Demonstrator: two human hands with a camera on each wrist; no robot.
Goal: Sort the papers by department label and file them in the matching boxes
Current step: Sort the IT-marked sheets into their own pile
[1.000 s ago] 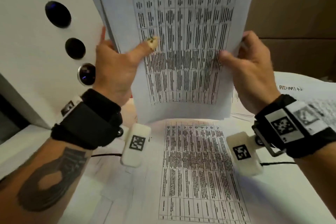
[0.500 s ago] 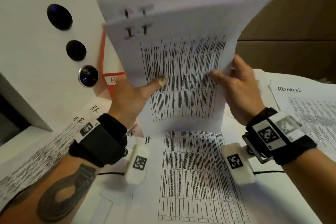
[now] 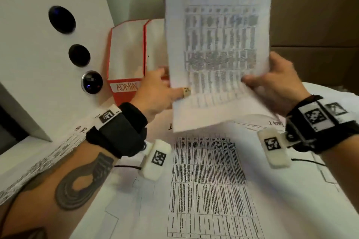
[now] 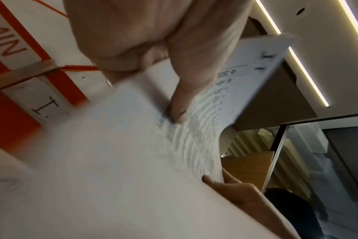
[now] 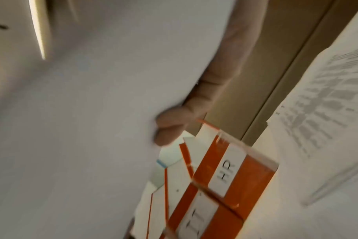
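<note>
A stack of papers marked "I.T" (image 3: 217, 48) stands upright above the table, held at its bottom edge from both sides. My left hand (image 3: 155, 93) pinches its lower left corner, thumb on the printed front. My right hand (image 3: 275, 85) grips the lower right edge, fingers behind. Orange file boxes stand behind the stack: the ADMIN box (image 3: 126, 54) shows in the head view, the I.T box (image 4: 41, 105) in the left wrist view, the HR box (image 5: 231, 174) in the right wrist view. More printed sheets (image 3: 209, 184) lie flat on the table.
A white machine panel with round dark buttons (image 3: 62, 19) rises at the left. HR-labelled papers (image 3: 48, 157) lie at the lower left. Further papers (image 3: 314, 180) cover the table at the right. Cardboard (image 3: 314, 15) stands behind.
The I.T stack has moved right and away from me, so the ADMIN box now shows behind my left hand. Both hands slid down to its bottom edge.
</note>
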